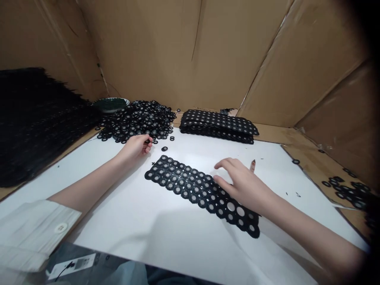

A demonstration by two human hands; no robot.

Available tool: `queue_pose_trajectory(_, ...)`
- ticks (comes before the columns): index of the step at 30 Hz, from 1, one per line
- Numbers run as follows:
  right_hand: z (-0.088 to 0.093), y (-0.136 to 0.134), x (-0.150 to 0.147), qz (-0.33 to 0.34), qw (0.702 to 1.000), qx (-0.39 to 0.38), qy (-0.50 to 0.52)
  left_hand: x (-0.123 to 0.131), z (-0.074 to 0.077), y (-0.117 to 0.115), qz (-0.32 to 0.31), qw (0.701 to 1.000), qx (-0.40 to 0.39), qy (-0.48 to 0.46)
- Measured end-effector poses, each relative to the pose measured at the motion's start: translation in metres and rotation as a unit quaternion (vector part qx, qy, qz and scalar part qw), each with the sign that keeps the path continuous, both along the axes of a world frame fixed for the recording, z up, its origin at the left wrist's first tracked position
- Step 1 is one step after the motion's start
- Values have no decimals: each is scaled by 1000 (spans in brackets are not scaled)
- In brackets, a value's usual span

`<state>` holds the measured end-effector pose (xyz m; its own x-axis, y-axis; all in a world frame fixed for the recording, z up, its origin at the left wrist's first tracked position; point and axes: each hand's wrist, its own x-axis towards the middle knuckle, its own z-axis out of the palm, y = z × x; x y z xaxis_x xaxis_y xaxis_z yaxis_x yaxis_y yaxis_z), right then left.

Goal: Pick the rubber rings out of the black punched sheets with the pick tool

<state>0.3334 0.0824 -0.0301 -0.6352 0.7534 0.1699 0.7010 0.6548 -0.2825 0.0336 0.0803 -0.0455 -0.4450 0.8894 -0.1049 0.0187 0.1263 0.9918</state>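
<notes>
A strip of joined black rings with pale round openings lies slantwise across the white board. My right hand is over its right half, thumb and index finger apart, with nothing visible between them. Behind its knuckles sticks up a narrow, dark-tipped thing; whether a finger or a tool, I cannot tell. At the near edge of a heap of loose black rings, my left hand has its fingertips pinched together on a small black ring. One loose ring rests between that hand and the strip.
A stack of finished-looking ring strips stands at the back. Behind the heap is a bowl of dark green bits. A large black bristly pile fills the left. More rings lie on cardboard at right. Cardboard walls enclose the table.
</notes>
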Motion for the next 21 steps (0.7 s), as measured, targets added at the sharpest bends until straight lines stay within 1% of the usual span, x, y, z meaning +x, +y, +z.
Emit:
queue_pose_trajectory(1,5,2,-14,26,999,-7,-23,-2,-3,1,-13,997,-3,71)
queue_pose_trajectory(2,8,4,-30,49,998,-13,-42,-3,-6,2,-28,987,2,159)
queue_pose_trajectory(3,9,7,-45,74,995,-21,-64,-4,-9,3,-47,965,15,258)
queue_pose_trajectory(5,7,12,-75,99,991,-25,-82,-4,-15,6,-92,894,57,434)
queue_pose_trajectory(6,4,15,-88,100,991,-27,-85,-3,-19,8,-115,857,72,497)
queue_pose_trajectory(8,-4,19,-106,92,991,-24,-91,-1,-24,12,-160,798,85,574)
queue_pose_trajectory(10,-12,20,-115,84,992,-6,-96,0,-27,14,-198,763,81,610)
queue_pose_trajectory(12,-19,19,-115,85,992,14,-89,2,-27,15,-213,748,72,624)
queue_pose_trajectory(15,-30,18,-107,94,995,13,-40,4,-26,15,-197,735,46,647)
queue_pose_trajectory(18,-40,19,-99,96,993,-33,60,5,-27,15,-179,705,22,686)
queue_pose_trajectory(19,-42,20,-98,93,989,-55,105,5,-27,15,-177,701,17,690)
queue_pose_trajectory(20,-43,21,-98,86,981,-80,155,5,-27,14,-172,705,18,688)
queue_pose_trajectory(21,-44,22,-98,76,968,-110,211,5,-25,12,-164,717,25,677)
